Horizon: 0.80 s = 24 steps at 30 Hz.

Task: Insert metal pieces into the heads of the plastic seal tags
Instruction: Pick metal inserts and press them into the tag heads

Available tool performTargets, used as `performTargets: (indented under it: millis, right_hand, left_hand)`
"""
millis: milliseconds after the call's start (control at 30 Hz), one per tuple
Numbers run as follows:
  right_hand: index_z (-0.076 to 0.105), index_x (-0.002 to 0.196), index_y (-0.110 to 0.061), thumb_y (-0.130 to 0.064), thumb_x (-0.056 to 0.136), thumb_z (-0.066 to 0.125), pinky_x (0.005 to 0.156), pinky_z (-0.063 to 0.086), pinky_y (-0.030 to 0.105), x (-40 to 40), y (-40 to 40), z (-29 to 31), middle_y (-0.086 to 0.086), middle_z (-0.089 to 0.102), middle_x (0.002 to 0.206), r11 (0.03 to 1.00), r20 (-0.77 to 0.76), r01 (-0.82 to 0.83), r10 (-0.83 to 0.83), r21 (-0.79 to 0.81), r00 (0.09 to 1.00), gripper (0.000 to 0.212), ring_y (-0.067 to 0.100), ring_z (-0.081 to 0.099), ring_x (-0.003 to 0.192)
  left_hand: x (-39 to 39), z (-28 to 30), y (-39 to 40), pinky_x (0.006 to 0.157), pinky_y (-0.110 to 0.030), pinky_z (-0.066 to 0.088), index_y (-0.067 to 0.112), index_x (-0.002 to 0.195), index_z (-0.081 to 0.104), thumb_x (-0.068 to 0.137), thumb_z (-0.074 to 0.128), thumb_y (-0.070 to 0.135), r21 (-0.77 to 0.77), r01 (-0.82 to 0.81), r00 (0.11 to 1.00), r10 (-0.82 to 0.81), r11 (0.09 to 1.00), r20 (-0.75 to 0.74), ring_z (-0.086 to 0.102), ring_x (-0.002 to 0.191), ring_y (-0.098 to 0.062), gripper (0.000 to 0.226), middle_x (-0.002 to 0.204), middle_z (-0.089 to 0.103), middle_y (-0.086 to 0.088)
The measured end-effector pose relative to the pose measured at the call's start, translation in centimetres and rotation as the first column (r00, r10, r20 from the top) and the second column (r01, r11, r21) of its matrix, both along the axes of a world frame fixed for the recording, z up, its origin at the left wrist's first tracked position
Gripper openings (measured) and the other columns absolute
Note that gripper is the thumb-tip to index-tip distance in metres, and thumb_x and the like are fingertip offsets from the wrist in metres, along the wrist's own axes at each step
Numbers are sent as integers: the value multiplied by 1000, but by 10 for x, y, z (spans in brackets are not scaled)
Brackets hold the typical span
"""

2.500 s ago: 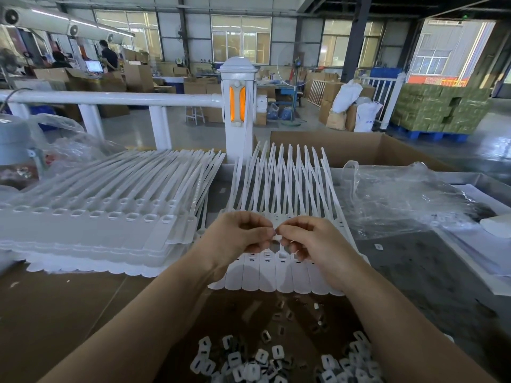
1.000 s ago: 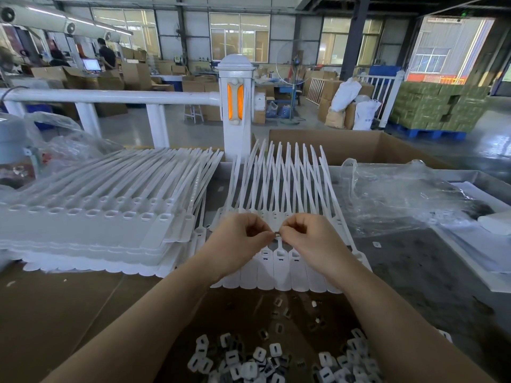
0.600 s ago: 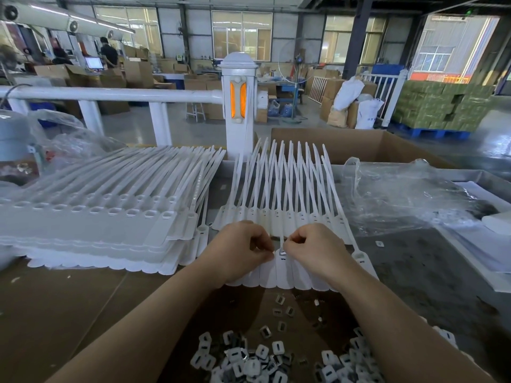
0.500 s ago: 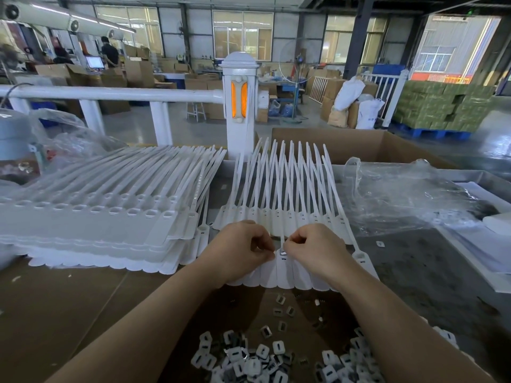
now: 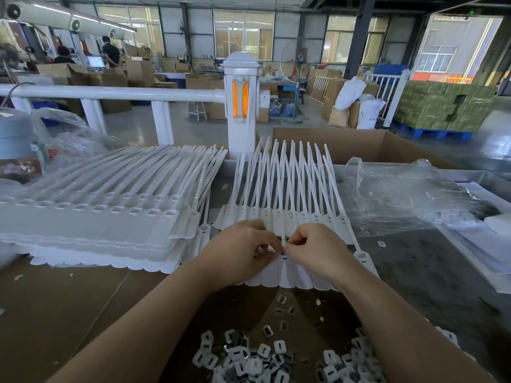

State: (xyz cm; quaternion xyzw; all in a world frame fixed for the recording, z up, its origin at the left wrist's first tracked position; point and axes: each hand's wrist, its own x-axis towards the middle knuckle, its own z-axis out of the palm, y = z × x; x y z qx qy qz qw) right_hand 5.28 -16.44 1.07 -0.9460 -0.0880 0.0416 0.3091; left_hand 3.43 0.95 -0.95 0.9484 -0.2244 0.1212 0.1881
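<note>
Cardboard bench (image 5: 69,305), seal tags (image 5: 290,205) tails pointing away, left hand (image 5: 240,250) and right hand (image 5: 318,250) pinching one head.

A factory floor: high windows (image 5: 243,34), steel columns (image 5: 358,37), a polished concrete floor, stacked cartons (image 5: 138,70), a pallet (image 5: 434,134) of wrapped green boxes (image 5: 445,106), white railings (image 5: 110,93), and workers at a monitor (image 5: 96,62) far back.

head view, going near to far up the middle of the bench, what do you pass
Pile of small metal pieces → left hand and right hand pinching at a tag head → fanned row of white seal tags → open cardboard box → white post with orange reflectors.
</note>
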Motion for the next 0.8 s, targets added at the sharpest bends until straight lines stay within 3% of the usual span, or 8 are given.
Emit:
performTargets:
  millis: [167,433,600,700,800]
  right_hand:
    - [58,74,-34,-28,87,69,97,48,49,4,-2,-5,-19,59,78,1000,9,3,-3,22,1000,18,13,62,92]
    - [65,88,-26,-25,90,67,82,56,39,12,-9,-10,-8,67,84,985,-1,20,-20,170,1000,3,10,63,83]
    - [65,88,-28,-24,89,66,82,56,39,14,-8,-12,-9,67,83,984,8,22,-24,175,1000,4,10,64,82]
    - [64,88,-28,-24,89,66,82,57,40,14,-8,-12,-9,67,84,981,20,30,-34,190,999,4,10,65,81]
    - [64,88,-29,-25,91,65,84,56,42,13,-8,-12,-9,68,87,978,9,34,-36,205,999,5,12,65,85]
  left_hand:
    - [0,-1,1,71,-19,48,35,111,71,95,61,35,21,14,1000,-14,1000,24,54,83,-2,20,100,58,12]
    - [0,0,0,78,-23,53,38,112,67,93,63,31,-20,-1,999,0,1000,-36,56,87,0,21,103,57,14]
    - [-3,6,-1,75,-22,51,40,104,72,91,67,30,-42,12,997,-15,999,-77,56,85,0,17,98,56,16]
    - [-7,17,-4,64,-10,44,38,87,73,84,76,30,-117,51,975,-75,992,-209,57,79,5,9,85,61,19]
    - [-15,32,-9,64,-6,43,36,81,70,79,79,32,-170,154,873,-214,973,-438,58,72,7,10,82,64,24]
